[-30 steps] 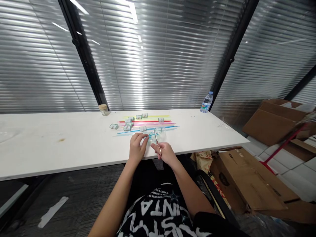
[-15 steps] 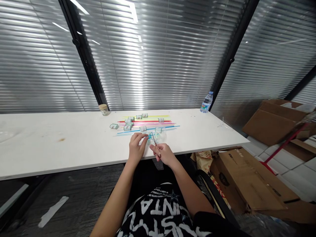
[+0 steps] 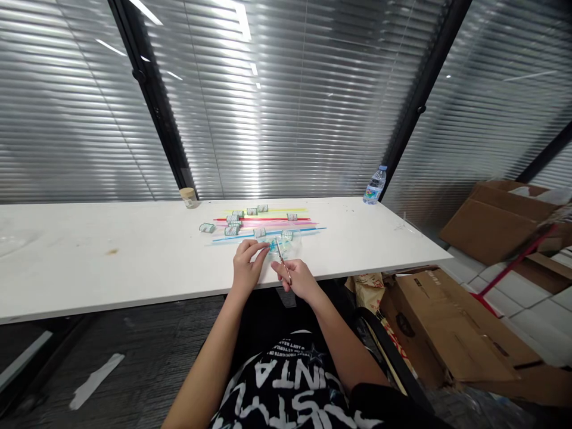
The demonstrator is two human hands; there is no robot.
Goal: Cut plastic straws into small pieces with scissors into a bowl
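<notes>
Over the table's front part my right hand (image 3: 297,279) grips a pair of scissors (image 3: 281,260), the blades pointing away from me. Close on its left, my left hand (image 3: 248,262) pinches the end of a small thin blue piece (image 3: 270,246) between thumb and fingers. That piece reaches toward the blades; whether they touch it I cannot tell. Beneath the blades lies a clear plastic bag (image 3: 295,243) with small blue bits in or on it. Just beyond are long thin coloured sticks, among them a blue stick (image 3: 308,229) and a red stick (image 3: 268,219).
Several small white-and-green wrapped rolls (image 3: 207,227) lie among the sticks on the white table (image 3: 147,256). A lidded tub (image 3: 188,198) stands at the back left, a water bottle (image 3: 374,186) at the back right. Cardboard boxes (image 3: 451,322) stand on the floor to the right.
Both hands stay almost in place. The scissor blades appear closer together now, and the view has shifted very slightly.
</notes>
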